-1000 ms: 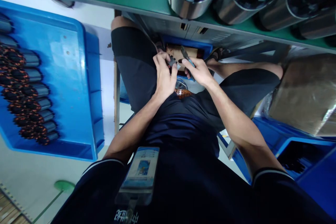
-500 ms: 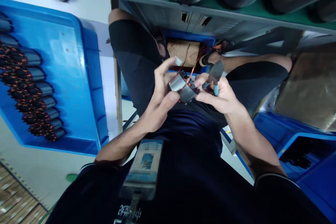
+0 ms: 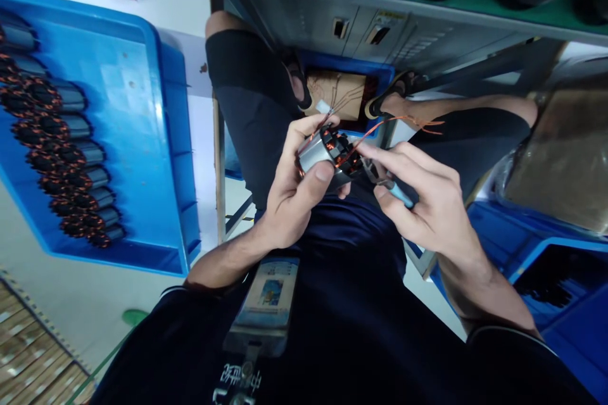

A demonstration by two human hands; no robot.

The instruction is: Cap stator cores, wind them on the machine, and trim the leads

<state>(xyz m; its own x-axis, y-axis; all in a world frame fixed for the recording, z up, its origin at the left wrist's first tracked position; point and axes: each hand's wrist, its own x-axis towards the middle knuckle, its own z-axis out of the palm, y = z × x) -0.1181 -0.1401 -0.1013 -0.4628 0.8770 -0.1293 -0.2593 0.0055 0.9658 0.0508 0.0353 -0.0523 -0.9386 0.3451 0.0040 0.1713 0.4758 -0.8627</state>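
Pliers [image 3: 400, 193] are sitting grasped in my right hand [image 3: 430, 196] beside the coil [image 3: 316, 150]; my left hand [image 3: 293, 197] is gripping it, ideally steadily.

Item one, motor coil [image 3: 317, 150]: grey metal cylinder, black slotted end, copper windings; I have it tilted in my left grip [image 3: 295, 202], slotted end toward the right. Item two, orange wires [image 3: 416, 121]: running out from that end, tips spread. Item three, pliers [image 3: 400, 193]: light-blue handles, metal nose, in my right grip [image 3: 432, 199], nose beside the coil, contact unclear.
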